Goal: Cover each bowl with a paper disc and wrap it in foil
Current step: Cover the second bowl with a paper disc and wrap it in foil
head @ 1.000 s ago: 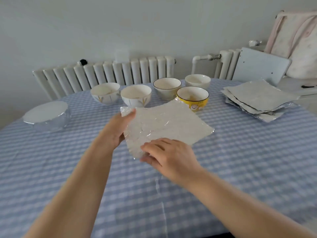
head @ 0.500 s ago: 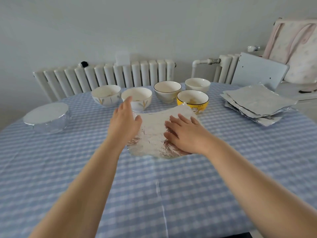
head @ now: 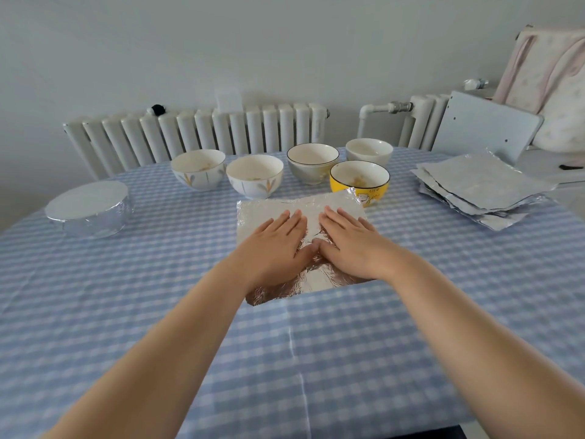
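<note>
A square foil sheet (head: 269, 213) lies flat on the checked tablecloth at the table's middle. My left hand (head: 275, 245) and my right hand (head: 348, 242) press on it side by side, fingers straight, thumbs touching. Behind the sheet stand several uncovered bowls: a yellow bowl (head: 360, 181) just past its far right corner, two white patterned bowls (head: 254, 175) (head: 198, 168), a grey bowl (head: 312, 162) and a white bowl (head: 369, 151). At the far left sits a foil-wrapped bowl (head: 90, 208).
A stack of foil sheets (head: 481, 188) lies at the right of the table. White radiators (head: 196, 131) run along the wall behind. A grey chair back (head: 484, 128) and a pink cushion (head: 550, 80) stand at the far right.
The foil sheet, held up a second ago, now lies flat on the table. Both hands have moved onto its middle, palms down and fingers straight.
</note>
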Demonstrator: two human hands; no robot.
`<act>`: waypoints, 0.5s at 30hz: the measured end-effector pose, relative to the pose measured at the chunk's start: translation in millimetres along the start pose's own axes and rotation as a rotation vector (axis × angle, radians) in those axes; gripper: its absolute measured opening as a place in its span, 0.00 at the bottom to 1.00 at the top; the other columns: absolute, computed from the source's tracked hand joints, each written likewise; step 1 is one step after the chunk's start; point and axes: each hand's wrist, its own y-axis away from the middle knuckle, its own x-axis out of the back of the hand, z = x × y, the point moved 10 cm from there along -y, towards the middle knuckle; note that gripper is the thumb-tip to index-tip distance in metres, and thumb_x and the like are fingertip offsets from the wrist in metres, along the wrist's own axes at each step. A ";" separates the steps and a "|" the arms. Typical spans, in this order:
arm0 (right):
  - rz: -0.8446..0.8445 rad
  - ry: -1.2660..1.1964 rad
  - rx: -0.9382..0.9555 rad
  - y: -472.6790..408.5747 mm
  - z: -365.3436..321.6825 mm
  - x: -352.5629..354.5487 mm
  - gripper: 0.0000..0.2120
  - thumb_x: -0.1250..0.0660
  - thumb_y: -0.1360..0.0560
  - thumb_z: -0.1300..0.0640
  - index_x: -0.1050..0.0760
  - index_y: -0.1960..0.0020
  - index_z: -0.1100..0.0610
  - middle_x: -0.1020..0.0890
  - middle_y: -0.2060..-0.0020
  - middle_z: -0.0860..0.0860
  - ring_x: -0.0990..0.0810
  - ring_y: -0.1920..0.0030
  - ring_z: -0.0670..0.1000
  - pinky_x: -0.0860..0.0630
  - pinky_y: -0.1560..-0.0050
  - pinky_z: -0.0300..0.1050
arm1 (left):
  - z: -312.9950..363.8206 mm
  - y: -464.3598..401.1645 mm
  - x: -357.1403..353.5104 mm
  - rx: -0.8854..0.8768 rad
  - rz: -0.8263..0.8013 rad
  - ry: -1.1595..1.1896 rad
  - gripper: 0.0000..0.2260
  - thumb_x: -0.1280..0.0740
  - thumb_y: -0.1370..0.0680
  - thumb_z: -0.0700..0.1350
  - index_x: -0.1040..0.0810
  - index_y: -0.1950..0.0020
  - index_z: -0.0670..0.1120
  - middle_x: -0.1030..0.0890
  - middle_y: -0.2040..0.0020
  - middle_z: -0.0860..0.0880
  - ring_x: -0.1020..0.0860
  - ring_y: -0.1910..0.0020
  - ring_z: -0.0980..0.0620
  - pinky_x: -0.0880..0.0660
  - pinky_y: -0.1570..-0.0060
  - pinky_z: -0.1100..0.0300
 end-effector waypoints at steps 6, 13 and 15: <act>0.116 -0.042 0.127 -6.1 -12.7 21.5 0.35 0.58 0.20 0.36 0.53 0.19 0.54 0.54 0.20 0.47 0.60 0.21 0.45 0.58 0.21 0.49 | 3.1 2.0 1.0 -0.023 -0.081 0.002 0.48 0.60 0.32 0.74 0.58 0.19 0.46 0.58 0.19 0.49 0.60 0.21 0.54 0.60 0.23 0.56; -0.027 0.049 0.184 -16.0 -12.5 4.0 0.46 0.63 0.30 0.29 0.56 0.19 0.55 0.56 0.20 0.48 0.60 0.21 0.45 0.57 0.21 0.47 | 5.3 1.7 -0.5 -0.020 -0.157 0.015 0.51 0.58 0.33 0.75 0.61 0.19 0.46 0.61 0.19 0.49 0.62 0.21 0.54 0.62 0.24 0.56; -0.056 0.068 0.184 -16.5 -13.2 2.9 0.47 0.63 0.31 0.28 0.58 0.19 0.55 0.58 0.20 0.49 0.62 0.21 0.45 0.58 0.21 0.47 | 5.1 2.3 -0.3 -0.017 -0.170 0.007 0.50 0.57 0.33 0.75 0.61 0.19 0.45 0.61 0.19 0.49 0.62 0.21 0.54 0.61 0.24 0.56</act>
